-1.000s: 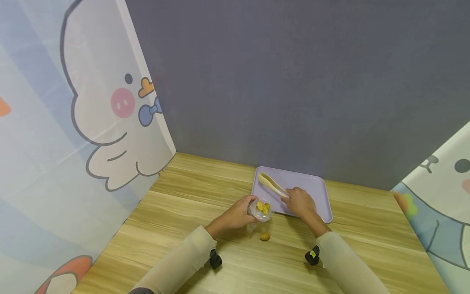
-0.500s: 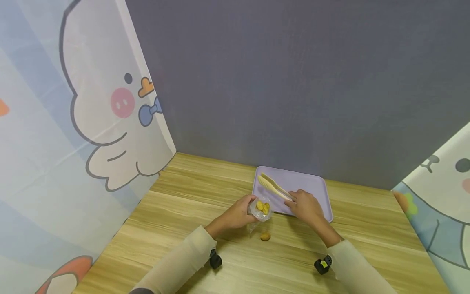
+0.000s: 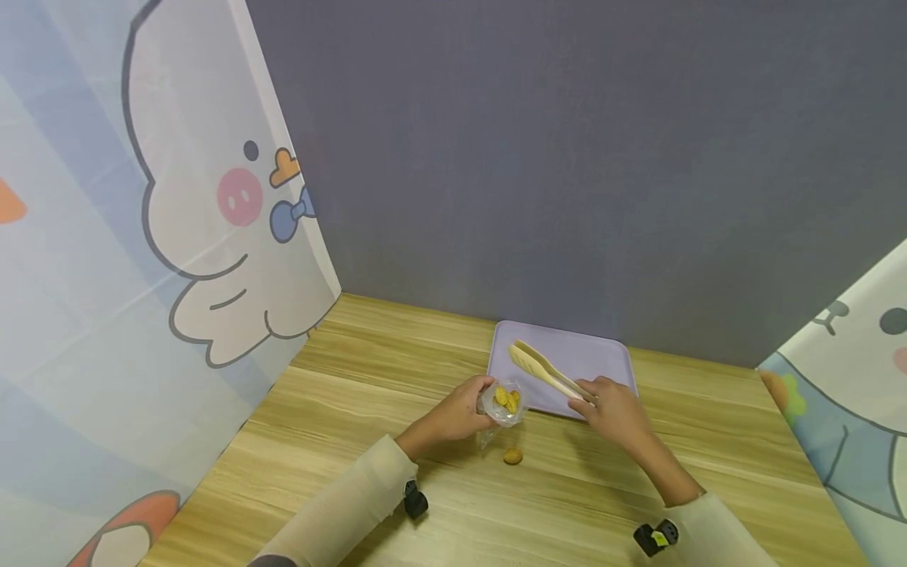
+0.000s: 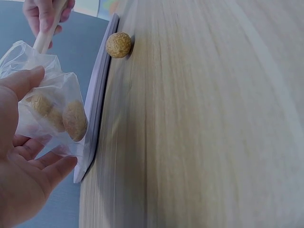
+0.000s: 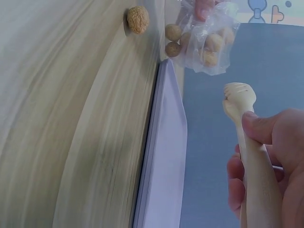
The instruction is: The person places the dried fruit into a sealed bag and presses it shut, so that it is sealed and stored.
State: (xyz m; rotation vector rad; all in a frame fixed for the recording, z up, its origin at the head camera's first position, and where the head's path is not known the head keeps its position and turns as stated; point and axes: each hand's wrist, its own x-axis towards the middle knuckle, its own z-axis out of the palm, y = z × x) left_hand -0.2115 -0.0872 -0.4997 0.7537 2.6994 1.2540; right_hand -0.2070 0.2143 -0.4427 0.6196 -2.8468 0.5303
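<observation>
My left hand (image 3: 459, 411) grips a clear plastic bag (image 4: 61, 76) by its side, thumb over the front and fingers behind. Several wrinkled walnuts (image 4: 74, 119) sit inside it, and its mouth faces up in the head view. My right hand (image 3: 618, 409) holds cream-coloured tongs (image 3: 540, 370) over the lilac tray (image 3: 598, 356). The tongs' slotted tips (image 5: 240, 96) point toward the bag and lie close together, nothing visible between them. A single loose walnut (image 3: 512, 456) rests on the wooden table in front of the bag.
The wooden table (image 3: 340, 394) runs back to a grey panel (image 3: 531, 157). Cartoon-printed sheets stand at the left (image 3: 191, 157) and right. The tray lies near the panel, its left front corner close behind the bag.
My right hand and the tongs have drawn back to the right and toward me, away from the tray's left edge. The left hand, bag and loose walnut stay in place.
</observation>
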